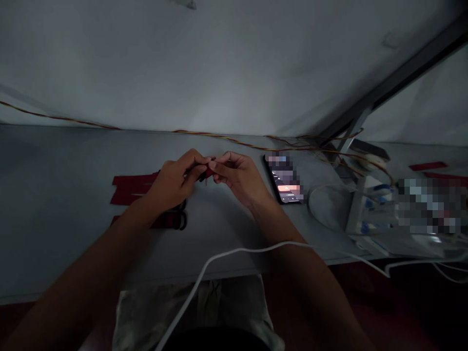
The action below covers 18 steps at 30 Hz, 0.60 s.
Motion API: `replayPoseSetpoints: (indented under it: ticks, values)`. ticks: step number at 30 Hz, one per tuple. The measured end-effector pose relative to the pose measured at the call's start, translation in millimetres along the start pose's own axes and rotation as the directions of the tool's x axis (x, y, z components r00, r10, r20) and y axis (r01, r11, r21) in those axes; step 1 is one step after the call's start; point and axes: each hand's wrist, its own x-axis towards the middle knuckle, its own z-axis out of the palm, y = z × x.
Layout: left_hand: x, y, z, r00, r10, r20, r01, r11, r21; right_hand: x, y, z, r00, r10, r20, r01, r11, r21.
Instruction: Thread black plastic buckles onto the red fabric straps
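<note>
Above the grey table, both my hands meet fingertip to fingertip. Between them is a small red strip (209,172) with a black part at its lower left; its exact shape is mostly covered by fingers. My left hand (175,179) pinches it from the left, closed. From the right, my right hand (239,175) grips the same piece with thumb and fingers pressed together. Several flat red strips (127,189) lie left of my left hand, partly behind its wrist. Nearer to me, a dark red strip (163,222) ends in a black ring (185,220).
A lit phone (285,179) lies right of my hands. Twisted wires (234,141) run along the wall's foot. A white cable (241,250) crosses over my right forearm. At the right stand a grey box-like holder (356,207), a metal frame (353,129) and more red strips (427,166).
</note>
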Motion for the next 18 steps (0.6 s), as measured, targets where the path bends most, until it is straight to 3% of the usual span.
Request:
replayPoseSetpoints:
  ticks: [4,7,12,18]
  values:
    - [-1.1,-4.8,4.3,0.996,-0.079,0.05,0.086,0.982,-0.169,1.6,3.1,1.5,0.999,-0.016,-0.03,0.016,1.0,0.022]
    - [-1.3,-6.9,9.6,0.99,-0.143,-0.003,0.136,0.953,-0.271,3.5,2.1,-2.5,1.0,-0.007,-0.007,0.007,1.0,0.026]
    - [1.6,-3.3,10.8,0.972,-0.207,-0.107,0.183,0.963,-0.199,6.0,-2.5,-14.4,0.998,-0.014,0.06,0.021,0.992,-0.122]
    - [5.2,-0.6,3.8,0.991,-0.083,-0.109,0.069,0.99,-0.123,8.0,-2.6,-22.4,0.989,0.009,0.146,0.029,0.966,-0.256]
